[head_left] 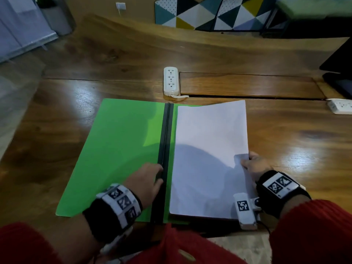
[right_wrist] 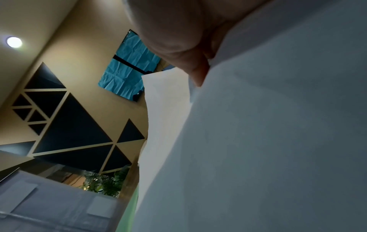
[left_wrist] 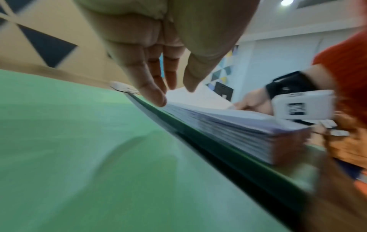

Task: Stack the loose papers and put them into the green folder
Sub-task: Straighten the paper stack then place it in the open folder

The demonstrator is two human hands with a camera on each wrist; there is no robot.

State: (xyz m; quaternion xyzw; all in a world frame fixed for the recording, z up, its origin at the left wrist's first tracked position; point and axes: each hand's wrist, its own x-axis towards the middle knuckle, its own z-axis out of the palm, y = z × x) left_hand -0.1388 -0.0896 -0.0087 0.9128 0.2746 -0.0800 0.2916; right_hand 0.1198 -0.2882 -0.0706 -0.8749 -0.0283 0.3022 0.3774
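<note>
The green folder (head_left: 118, 149) lies open on the wooden table, its dark spine (head_left: 165, 149) running down the middle. A thick stack of white papers (head_left: 207, 149) sits on its right half. My left hand (head_left: 152, 175) lies on the left flap with straight fingers, the fingertips (left_wrist: 157, 97) touching the spine against the stack's edge (left_wrist: 228, 130). My right hand (head_left: 249, 162) pinches the right edge of the papers, the thumb (right_wrist: 196, 73) on top of a lifted sheet (right_wrist: 278, 141). The fingers under the sheets are hidden.
A white power strip (head_left: 171, 80) lies just beyond the folder's far edge, and another (head_left: 341, 105) is at the far right. A dark monitor base (head_left: 339, 80) stands at the back right. A recessed panel (head_left: 247, 84) lies behind the papers.
</note>
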